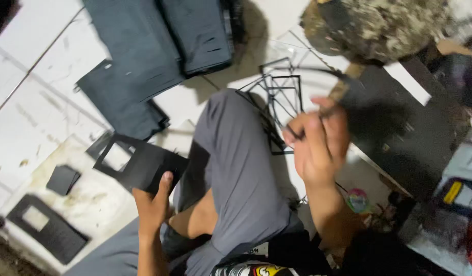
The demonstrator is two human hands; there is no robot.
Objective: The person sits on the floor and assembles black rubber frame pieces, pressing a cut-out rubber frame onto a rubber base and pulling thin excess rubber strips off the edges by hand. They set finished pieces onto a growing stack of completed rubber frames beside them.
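Left hand point(153, 204) pinches a black cut-out sheet point(138, 163) at 8 o'clock; right hand point(317, 140), blurred, closes on a thin dark tool point(325, 115) at 2 o'clock. The one-edge grip risks the sheet drooping or slipping onto the grey trouser knee point(236, 153)

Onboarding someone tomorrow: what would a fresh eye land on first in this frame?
Probably the left hand, low centre, gripping a black sheet with a square cut-out by its edge. Next, the blurred right hand raised at centre right, pinching something thin and dark over a tangle of thin black frame strips. Stacks of dark sheets lie along the top.
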